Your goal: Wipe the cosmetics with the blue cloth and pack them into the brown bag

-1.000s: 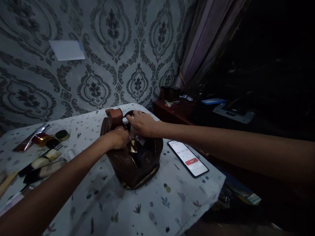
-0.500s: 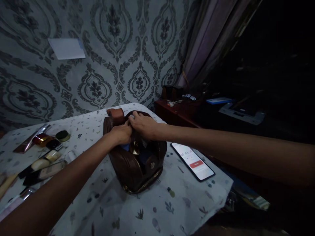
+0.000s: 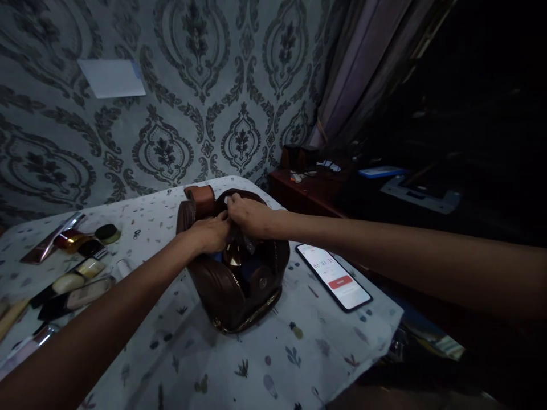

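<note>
A dark brown leather bag (image 3: pixel 222 302) stands unzipped on the patterned tablecloth, its brown strap (image 3: pixel 200 197) folded up at the back. Both my hands are at its opening, close together. My left hand (image 3: pixel 211 234) reaches in over the left side with fingers curled, their tips partly hidden. My right hand (image 3: pixel 248 216) is closed at the inner back of the bag, a small pale bit showing at its fingertips; what either hand grips is unclear. Below them, inside the bag, a shiny gold item (image 3: pixel 233 254) lies beside something dark blue.
To the left lie several cosmetics, among them a tube (image 3: pixel 53 239), a round dark-lidded jar (image 3: pixel 107 233) and a bottle (image 3: pixel 79 296). A phone (image 3: pixel 335 277) showing a timer rests right of the bag. Behind it stands a reddish-brown cabinet (image 3: pixel 305 191) against the patterned wall.
My right hand has shifted very slightly within the bag's opening, and the pale bit at its fingertips shows a little differently. The view has tilted slightly; the bag stays in place.
</note>
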Demonstrator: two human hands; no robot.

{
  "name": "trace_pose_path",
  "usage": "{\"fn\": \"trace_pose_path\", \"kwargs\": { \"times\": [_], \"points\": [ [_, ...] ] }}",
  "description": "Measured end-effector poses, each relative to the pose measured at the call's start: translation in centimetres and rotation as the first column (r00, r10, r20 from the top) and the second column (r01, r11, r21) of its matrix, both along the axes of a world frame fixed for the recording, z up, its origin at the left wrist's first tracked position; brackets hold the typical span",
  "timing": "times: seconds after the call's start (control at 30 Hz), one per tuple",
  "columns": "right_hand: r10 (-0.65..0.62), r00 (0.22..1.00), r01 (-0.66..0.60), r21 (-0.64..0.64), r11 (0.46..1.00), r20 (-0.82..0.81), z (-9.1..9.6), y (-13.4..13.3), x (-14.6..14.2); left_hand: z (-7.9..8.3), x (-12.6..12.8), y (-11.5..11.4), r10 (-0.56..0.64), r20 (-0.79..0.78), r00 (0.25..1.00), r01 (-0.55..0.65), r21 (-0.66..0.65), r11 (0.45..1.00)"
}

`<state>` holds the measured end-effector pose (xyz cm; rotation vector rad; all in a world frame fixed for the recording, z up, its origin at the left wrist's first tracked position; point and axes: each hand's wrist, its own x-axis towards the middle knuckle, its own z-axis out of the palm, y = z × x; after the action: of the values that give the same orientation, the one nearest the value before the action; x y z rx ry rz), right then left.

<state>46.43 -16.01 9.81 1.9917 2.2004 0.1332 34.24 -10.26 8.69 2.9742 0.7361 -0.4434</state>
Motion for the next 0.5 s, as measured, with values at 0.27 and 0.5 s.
{"fn": "trace_pose_path", "kwargs": {
  "times": [0.27,0.5],
  "points": [
    [0.025,1.000,-0.025,-0.029,0.999,0.014,0.5,0.5,0.3,0.0,0.1,0.0,0.010,-0.012,1.000,-0.010,-0.010,1.000],
    [-0.002,0.999,0.000,0.026,1.000,0.047,0.7,-0.7,-0.4,0.3,0.0,-0.1,0.007,-0.032,0.999,-0.007,-0.017,1.000]
  ]
}}
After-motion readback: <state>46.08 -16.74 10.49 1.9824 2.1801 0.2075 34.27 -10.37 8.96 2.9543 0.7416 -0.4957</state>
